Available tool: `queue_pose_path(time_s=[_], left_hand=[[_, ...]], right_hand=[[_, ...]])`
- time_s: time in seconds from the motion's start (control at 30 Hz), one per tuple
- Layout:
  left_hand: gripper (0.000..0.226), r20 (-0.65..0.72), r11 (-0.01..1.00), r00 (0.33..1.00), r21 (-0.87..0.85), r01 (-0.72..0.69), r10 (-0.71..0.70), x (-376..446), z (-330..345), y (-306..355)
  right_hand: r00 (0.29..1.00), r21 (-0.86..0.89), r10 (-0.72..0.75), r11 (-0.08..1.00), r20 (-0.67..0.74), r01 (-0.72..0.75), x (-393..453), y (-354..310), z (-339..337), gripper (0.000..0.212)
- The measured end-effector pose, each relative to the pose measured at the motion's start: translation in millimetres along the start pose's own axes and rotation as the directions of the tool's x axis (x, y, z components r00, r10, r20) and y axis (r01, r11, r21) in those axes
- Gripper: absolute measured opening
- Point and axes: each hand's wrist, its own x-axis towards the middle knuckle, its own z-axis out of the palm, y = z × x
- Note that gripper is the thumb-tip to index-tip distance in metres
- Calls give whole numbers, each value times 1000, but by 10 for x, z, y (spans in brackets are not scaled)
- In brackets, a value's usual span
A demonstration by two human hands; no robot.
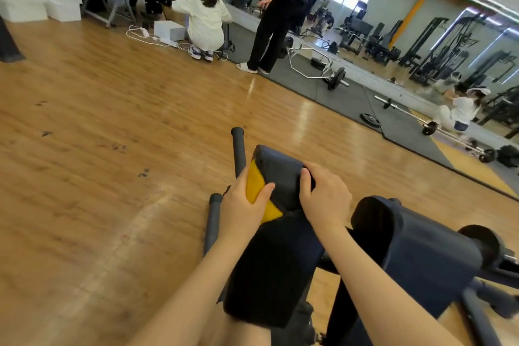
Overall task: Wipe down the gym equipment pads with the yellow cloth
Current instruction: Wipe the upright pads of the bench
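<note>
A dark navy pad (276, 168) of a gym machine stands in front of me, low in the head view. The yellow cloth (254, 185) lies against its left side. My left hand (244, 205) presses the cloth to the pad, thumb across it and fingers hidden behind. My right hand (325, 194) grips the pad's right edge with curled fingers. A second navy pad (421, 255) sits to the right, untouched.
Two grey foam handles (238, 149) stick up left of the pad. Wooden floor spreads to the left. A crouching person (202, 17) and a standing person (280, 8) are far ahead by a mirror wall. Barbells (334, 78) lie on black mats at the right.
</note>
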Motion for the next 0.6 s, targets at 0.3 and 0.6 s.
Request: queue_pose_path(time_s=[0.3, 0.6], left_hand=[[49, 6, 908, 932, -226, 353, -361, -223, -220, -226], [67, 99, 994, 993, -82, 73, -64, 404, -13, 227]], right_hand=[[1000, 4, 24, 1000, -9, -24, -29, 26, 29, 26], [997, 5, 13, 1000, -76, -13, -21, 49, 97, 29]])
